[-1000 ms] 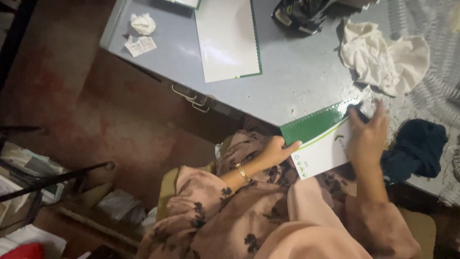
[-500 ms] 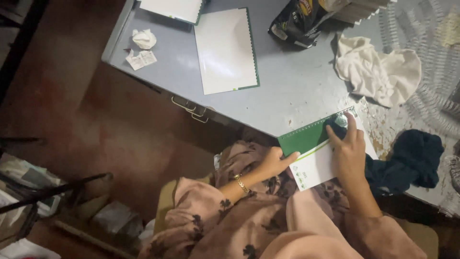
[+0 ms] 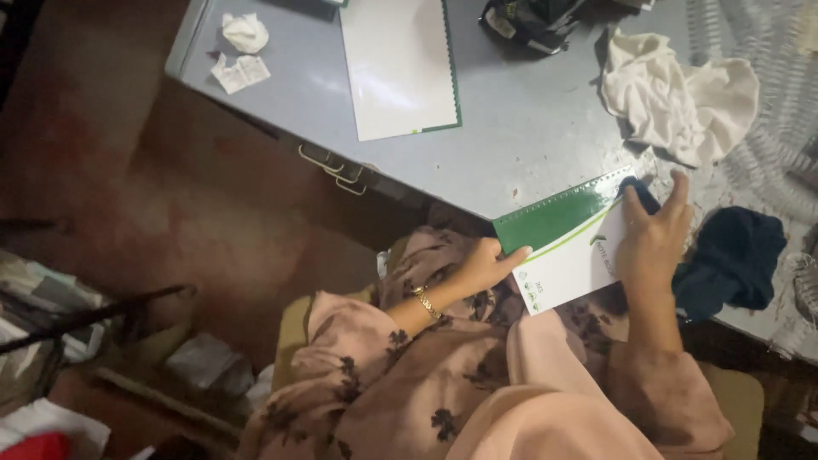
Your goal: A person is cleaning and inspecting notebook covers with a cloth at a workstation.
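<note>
A green and white spiral notebook (image 3: 564, 243) lies over the near edge of the grey table (image 3: 511, 136), partly above my lap. My left hand (image 3: 486, 266) holds its lower left corner, fingers along the edge. My right hand (image 3: 654, 243) rests on the notebook's right part and presses a small dark cloth (image 3: 641, 194) against the cover near the spiral. Pink floral sleeves cover both my arms.
A second spiral notebook (image 3: 400, 64) lies white side up farther back. A crumpled white cloth (image 3: 682, 98) and a dark blue cloth (image 3: 733, 260) lie at the right. Crumpled paper scraps (image 3: 243, 51) sit at the far left corner. Drawer handles (image 3: 332, 166) hang under the table edge.
My right hand has slid down and leftward along the notebook cover with the dark cloth. My left hand keeps its hold on the corner.
</note>
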